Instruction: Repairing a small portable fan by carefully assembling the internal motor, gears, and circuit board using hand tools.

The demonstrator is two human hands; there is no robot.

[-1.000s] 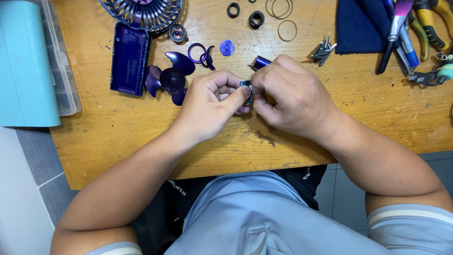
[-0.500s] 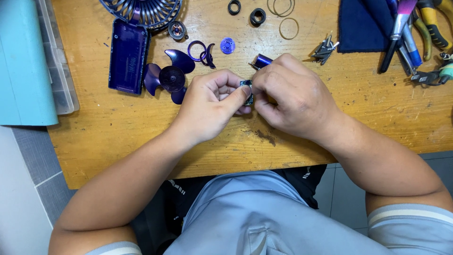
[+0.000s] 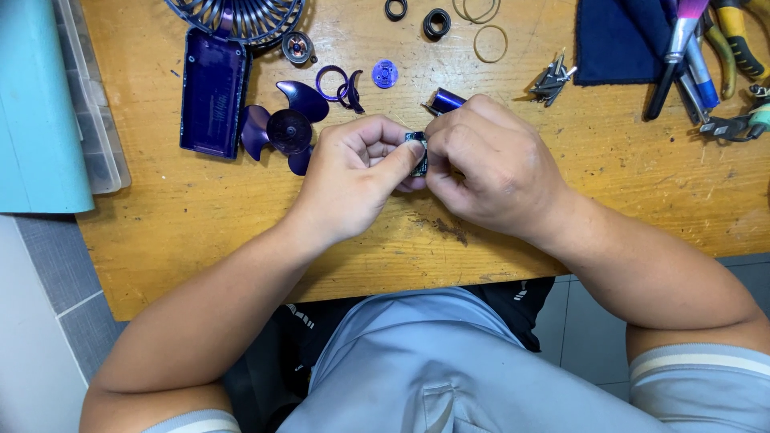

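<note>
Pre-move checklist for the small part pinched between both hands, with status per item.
1. Small dark part pinched between left hand and right hand: ok.
2. Purple-handled tool in right hand, only its end showing: ok; where its tip sits: cannot tell.
3. Part held over the wooden table, not past its edge: ok.
4. Purple fan blade lies apart from the hands: ok.
5. Pile of screws lies beside the right hand, not touching it: ok.
6. Part's orientation: cannot tell, fingers hide most of it.

small part [image 3: 418, 152] mostly hidden by fingers, fan grille [image 3: 241, 18] cropped
</note>
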